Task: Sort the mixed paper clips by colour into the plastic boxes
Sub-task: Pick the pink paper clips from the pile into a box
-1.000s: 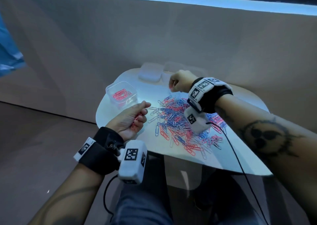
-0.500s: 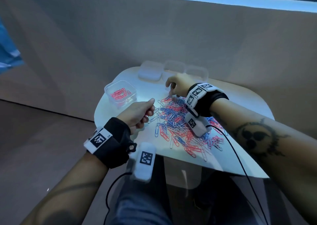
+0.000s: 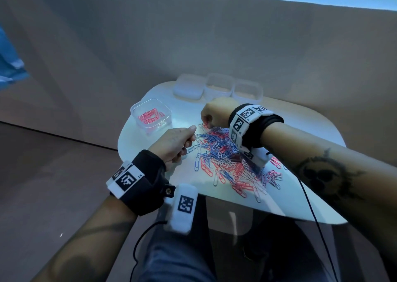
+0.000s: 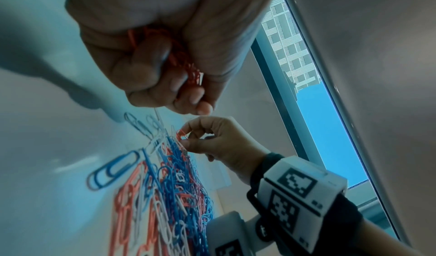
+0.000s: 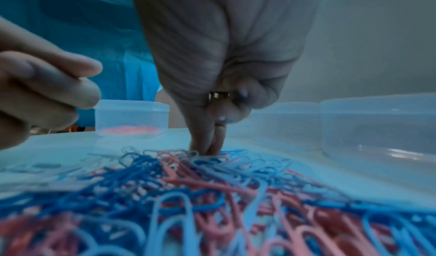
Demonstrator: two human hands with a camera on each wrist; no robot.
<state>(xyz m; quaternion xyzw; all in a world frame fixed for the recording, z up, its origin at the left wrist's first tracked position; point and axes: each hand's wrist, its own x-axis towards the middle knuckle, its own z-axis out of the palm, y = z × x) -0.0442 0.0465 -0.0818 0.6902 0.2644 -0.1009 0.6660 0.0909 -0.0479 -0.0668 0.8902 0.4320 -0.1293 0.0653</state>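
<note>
At pile's far edge (image 3: 223, 152) — right grip (image 3: 211, 114) pinching red clip (image 4: 180, 134), left grip (image 3: 174, 145) clenching red clips (image 4: 186, 68).

left hand (image 4: 165, 55) clutching red clips (image 4: 186, 64)

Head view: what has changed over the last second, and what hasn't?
The right hand came down from above the far edge of the paper clip pile and now pinches a red clip there. The left hand turned palm-down and moved closer to the pile, keeping its grip on a bunch of red clips. The box of red clips and the pile stayed put.
</note>
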